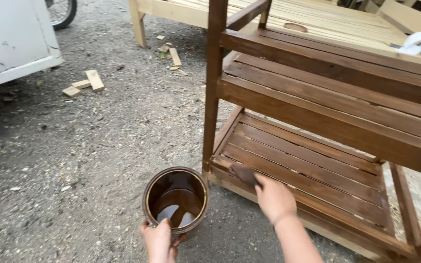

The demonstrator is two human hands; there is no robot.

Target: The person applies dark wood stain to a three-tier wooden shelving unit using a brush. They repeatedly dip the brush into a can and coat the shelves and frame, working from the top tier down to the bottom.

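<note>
A brown-stained wooden slatted shelf rack (317, 97) stands on gravel at the right. My right hand (273, 197) presses a dark stain-soaked pad (243, 173) against the front left corner of the bottom shelf. My left hand (159, 240) grips the near rim of a round can (175, 197) of brown stain that sits on the ground just left of the rack's front leg. The can is open, with liquid low inside it.
Unstained pale wooden furniture (317, 19) stands behind the rack, with a white rag (417, 44) on it. Small wood offcuts (86, 83) lie on the gravel at the left. A white panel (10, 39) and a wheel (62, 10) sit at the far left.
</note>
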